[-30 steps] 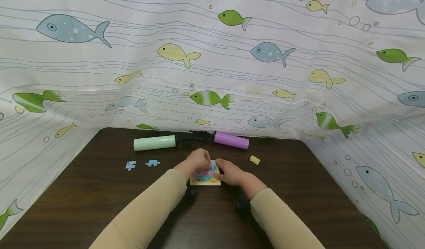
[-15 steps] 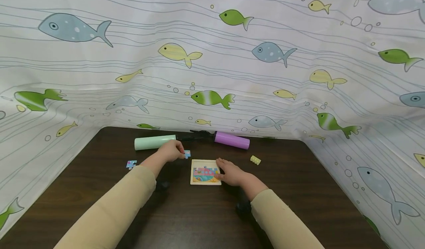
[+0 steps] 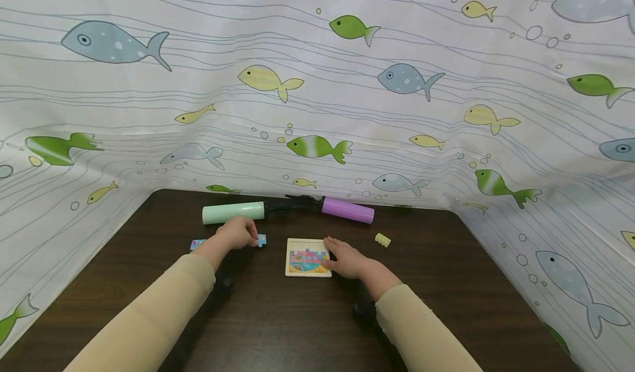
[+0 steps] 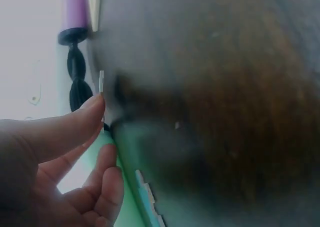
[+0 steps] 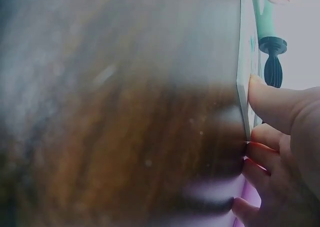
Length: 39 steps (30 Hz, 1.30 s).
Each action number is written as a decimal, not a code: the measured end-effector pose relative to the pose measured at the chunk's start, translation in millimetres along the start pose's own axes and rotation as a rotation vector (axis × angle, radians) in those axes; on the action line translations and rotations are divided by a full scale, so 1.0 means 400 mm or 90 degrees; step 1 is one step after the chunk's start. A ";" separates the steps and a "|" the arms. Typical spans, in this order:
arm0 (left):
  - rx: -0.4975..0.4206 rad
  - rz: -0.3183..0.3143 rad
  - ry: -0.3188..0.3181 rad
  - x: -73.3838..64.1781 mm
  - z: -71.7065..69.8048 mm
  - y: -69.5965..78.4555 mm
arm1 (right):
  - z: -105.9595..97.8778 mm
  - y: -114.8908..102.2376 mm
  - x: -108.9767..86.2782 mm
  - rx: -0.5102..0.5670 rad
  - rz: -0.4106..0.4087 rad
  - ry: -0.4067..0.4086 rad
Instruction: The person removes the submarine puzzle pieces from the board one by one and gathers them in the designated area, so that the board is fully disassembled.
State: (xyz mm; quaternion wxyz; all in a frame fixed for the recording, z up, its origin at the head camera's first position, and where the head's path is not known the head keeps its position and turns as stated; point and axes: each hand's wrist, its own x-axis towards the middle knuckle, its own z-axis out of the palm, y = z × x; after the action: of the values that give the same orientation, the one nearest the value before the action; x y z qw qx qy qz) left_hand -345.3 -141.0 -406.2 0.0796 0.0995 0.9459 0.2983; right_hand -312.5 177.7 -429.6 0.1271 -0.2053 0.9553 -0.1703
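My left hand [image 3: 234, 234] pinches a small blue jigsaw piece [image 3: 261, 240] between thumb and fingers, left of the puzzle board. In the left wrist view the pinched jigsaw piece [image 4: 101, 81] shows edge-on past the thumb tip. The square puzzle board [image 3: 308, 257] lies mid-table, with a pale wooden frame and a pink, blue and yellow picture. My right hand [image 3: 347, 259] rests at its right edge, fingers extended toward the top corner. In the right wrist view the right thumb [image 5: 272, 102] touches the board's frame. Another jigsaw piece [image 3: 196, 244] lies partly hidden behind my left forearm.
Behind the board lie a mint-green cylinder [image 3: 233, 213] and a purple cylinder [image 3: 348, 210], with black parts between them. A small yellow toy block [image 3: 382, 240] sits to the right. A fish-patterned cloth [image 3: 317, 113] rises around the dark table's [image 3: 297, 328] back and sides.
My left hand has left the puzzle board and moved left across the table, with the blue jigsaw piece in its fingers. My right hand stays at the board's right edge.
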 end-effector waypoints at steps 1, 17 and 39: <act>0.002 -0.003 -0.003 0.000 0.002 0.000 | 0.000 0.000 0.000 0.000 0.000 0.000; 0.002 0.027 -0.004 0.003 0.060 0.105 | -0.001 0.000 -0.002 -0.001 0.001 -0.001; 0.061 0.035 -0.040 -0.001 0.143 0.168 | -0.008 -0.015 -0.005 -0.015 0.012 -0.011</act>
State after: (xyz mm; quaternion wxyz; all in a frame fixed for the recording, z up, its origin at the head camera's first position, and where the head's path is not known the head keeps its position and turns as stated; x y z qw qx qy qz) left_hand -323.6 -55.8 -413.6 0.0959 0.1382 0.9530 0.2519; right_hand -309.7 174.0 -424.1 0.1342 -0.1993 0.9581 -0.1561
